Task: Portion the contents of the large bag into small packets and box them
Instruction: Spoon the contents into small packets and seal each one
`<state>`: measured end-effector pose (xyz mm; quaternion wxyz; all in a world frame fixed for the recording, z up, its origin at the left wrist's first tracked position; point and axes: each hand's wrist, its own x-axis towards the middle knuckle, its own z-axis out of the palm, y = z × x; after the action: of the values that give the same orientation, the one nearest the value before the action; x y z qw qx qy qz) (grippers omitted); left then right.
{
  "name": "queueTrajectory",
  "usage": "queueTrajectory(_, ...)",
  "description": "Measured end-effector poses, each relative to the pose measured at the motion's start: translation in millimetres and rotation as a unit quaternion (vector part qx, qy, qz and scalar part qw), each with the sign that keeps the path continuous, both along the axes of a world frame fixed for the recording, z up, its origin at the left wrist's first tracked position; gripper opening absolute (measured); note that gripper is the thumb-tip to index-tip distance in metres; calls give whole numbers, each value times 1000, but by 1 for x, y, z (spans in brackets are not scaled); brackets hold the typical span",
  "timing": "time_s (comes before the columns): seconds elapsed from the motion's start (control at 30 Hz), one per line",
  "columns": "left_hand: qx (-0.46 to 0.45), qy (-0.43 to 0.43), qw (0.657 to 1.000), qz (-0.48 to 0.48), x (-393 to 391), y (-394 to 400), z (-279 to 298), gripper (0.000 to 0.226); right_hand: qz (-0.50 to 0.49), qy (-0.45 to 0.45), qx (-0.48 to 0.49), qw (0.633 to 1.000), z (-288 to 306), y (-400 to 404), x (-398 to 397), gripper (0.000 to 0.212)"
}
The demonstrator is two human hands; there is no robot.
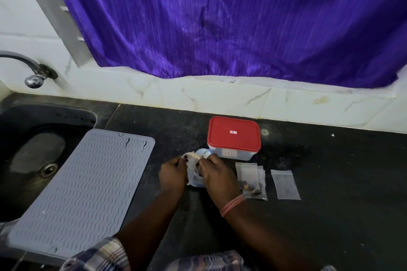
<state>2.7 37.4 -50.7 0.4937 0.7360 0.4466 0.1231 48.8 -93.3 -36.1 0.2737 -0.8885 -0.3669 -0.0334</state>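
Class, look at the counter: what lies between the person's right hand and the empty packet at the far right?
In the head view, a small stack of filled packets lies between the right hand and the empty packet.

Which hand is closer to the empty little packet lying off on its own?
The right hand is nearer. It grips the large bag, with the filled packets lying between it and the empty packet. The left hand holds the bag's far side, farther away.

Both hands' grip (172, 174) (217, 174) on crumpled bag (193, 166) beside red-lidded box (234, 136).
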Motion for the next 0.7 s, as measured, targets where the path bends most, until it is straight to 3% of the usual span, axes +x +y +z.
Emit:
queueTrajectory(0.07, -8, 12, 1000, 16, 0, 1, -1, 31, -49, -28, 63, 996, 4, -4, 1, 11)
queueTrajectory(0.23, -32, 5, 998, 62, 3, 3, -8, 33, -184, 88, 159, 966, -6, -17, 7, 10)
queueTrajectory(0.43, -61, -41, 996, 49, 11, -7, -4, 27, -193, 134, 52, 971, -33, -21, 12, 16)
queueTrajectory(0.7, -59, 6, 998, -18, 14, 1, -15, 25, -134, 90, -67, 985, -29, -4, 23, 23)
